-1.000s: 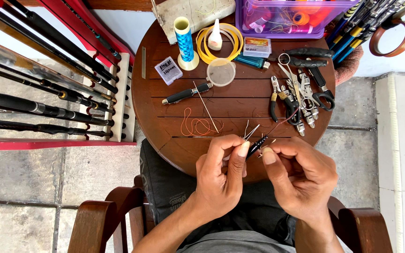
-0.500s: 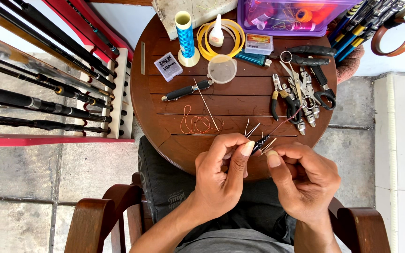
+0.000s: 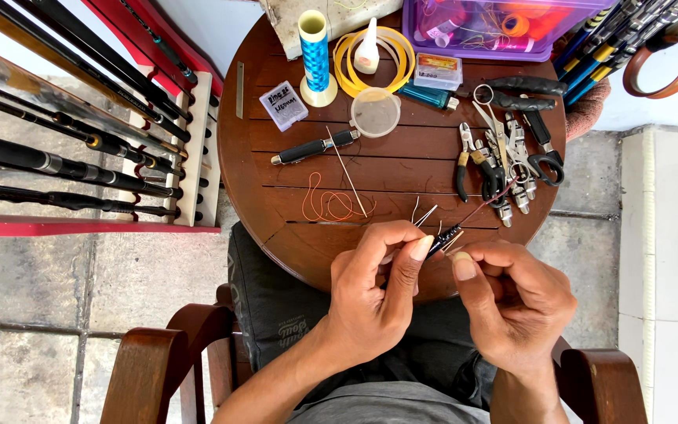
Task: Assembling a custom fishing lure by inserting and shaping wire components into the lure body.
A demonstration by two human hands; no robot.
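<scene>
Both hands meet over the near edge of the round dark-brown wooden slatted table [image 3: 276, 180], above the person's lap. The left hand [image 3: 374, 294] pinches a small dark rod piece with a metal wire guide [image 3: 442, 237] between thumb and fingertips, its thin wire legs sticking up just beyond the fingers. The right hand [image 3: 512, 302] closes on the same piece from the other side, thumb pressed near its end; a thin dark reddish thread [image 3: 490, 200] runs from the piece up toward the pile of pliers and scissors [image 3: 504, 169] on the right of the table.

Farther along the tabletop lie a loose curl of orange thread [image 3: 327, 206], a thin pale stick [image 3: 348, 177] and a black-handled tool with a metal tip [image 3: 314, 148]. Behind them stand a spool of bright blue thread on a cream base [image 3: 315, 59], a small round clear plastic cup [image 3: 376, 111], a coil of yellow band [image 3: 395, 59] with a small white glue bottle [image 3: 367, 55] set in it, and a purple-tinted clear plastic box [image 3: 504, 27] of spools. A red and white rack of black fishing rods [image 3: 80, 149] stands to the left of the table. The person sits in a wooden armchair [image 3: 151, 369].
</scene>
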